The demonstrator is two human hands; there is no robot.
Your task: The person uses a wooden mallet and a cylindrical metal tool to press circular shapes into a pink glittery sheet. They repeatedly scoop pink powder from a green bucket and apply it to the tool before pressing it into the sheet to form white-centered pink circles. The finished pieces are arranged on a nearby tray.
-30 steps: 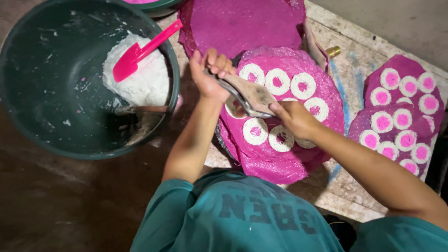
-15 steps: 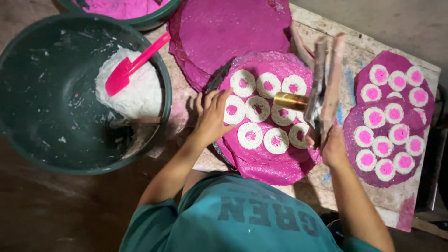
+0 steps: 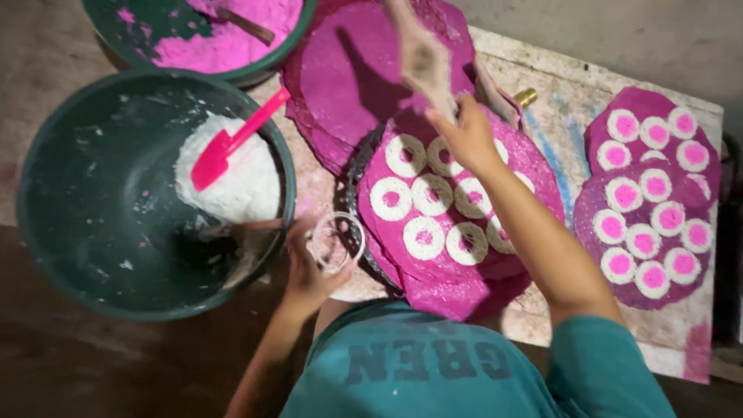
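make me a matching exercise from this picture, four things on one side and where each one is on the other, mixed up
Things:
1. pink spatula
2. clear ring
3. flat tool
4. white rings

Places:
A. on the magenta sheet in front of the person
B. in the left hand
C. resting on white paste in the big dark bowl
D. raised in the right hand

Pairs: 1-C, 2-B, 3-D, 4-A
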